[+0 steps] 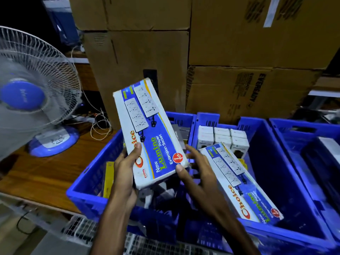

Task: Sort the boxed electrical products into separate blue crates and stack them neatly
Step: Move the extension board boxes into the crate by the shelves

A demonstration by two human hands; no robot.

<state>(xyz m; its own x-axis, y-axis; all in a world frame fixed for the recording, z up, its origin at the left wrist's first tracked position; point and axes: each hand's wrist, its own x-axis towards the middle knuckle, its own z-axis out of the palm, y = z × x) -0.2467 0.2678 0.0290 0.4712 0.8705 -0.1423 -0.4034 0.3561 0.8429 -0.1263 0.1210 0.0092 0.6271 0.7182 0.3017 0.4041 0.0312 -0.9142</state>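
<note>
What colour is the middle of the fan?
Blue, a round hub behind the white grille of the fan, seen from the head camera.

Hidden under the held box

We cannot make out the left crate [86, 183] contents below the extension socket box [150, 133]; our fingers behind it stay unseen.
</note>
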